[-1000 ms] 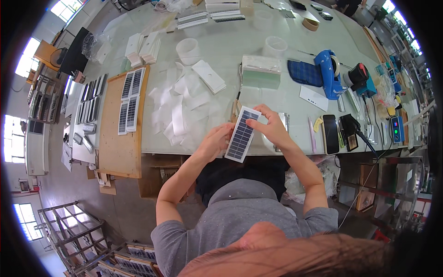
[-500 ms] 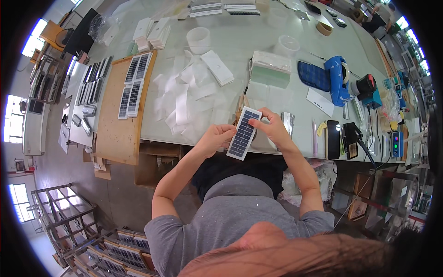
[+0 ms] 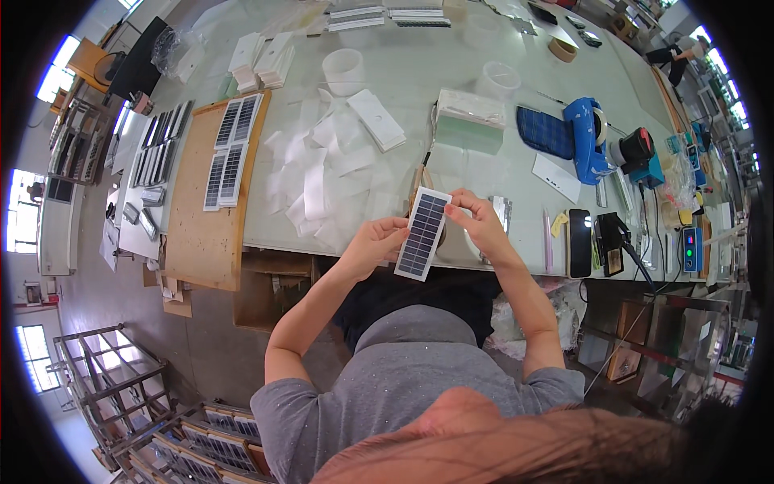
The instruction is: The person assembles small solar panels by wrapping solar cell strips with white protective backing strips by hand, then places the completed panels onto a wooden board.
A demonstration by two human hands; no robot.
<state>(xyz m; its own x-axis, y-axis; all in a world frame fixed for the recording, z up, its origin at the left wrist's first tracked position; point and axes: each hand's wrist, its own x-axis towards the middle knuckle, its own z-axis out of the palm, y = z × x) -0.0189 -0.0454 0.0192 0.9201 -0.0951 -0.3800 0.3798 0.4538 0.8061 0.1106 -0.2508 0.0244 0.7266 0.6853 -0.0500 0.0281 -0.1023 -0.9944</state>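
Between my two hands, over the table's near edge, is a small solar panel [image 3: 423,234] with dark cells and a white border, its top leaning to the right. My left hand [image 3: 376,244] pinches its left long edge between thumb and fingers. At the upper right edge, my right hand [image 3: 480,223] grips the panel with the thumb and bent fingers. Beyond the panel's top lies a thin tool with a wooden-looking handle [image 3: 420,179], partly hidden. Loose strips of white film [image 3: 316,173] spread over the table to the left of my hands.
A wooden board [image 3: 197,194] at left bears several solar panels [image 3: 234,153]. White plates [image 3: 376,119], a clear round tub [image 3: 344,71] and a pale box [image 3: 472,113] stand beyond. At right are a blue tape dispenser [image 3: 588,141], a phone [image 3: 579,242] and cables. Someone [image 3: 681,56] stands far right.
My right thumb has drawn back from the panel's face to its edge. The panel has turned slightly more upright. The person at the far right has changed position.
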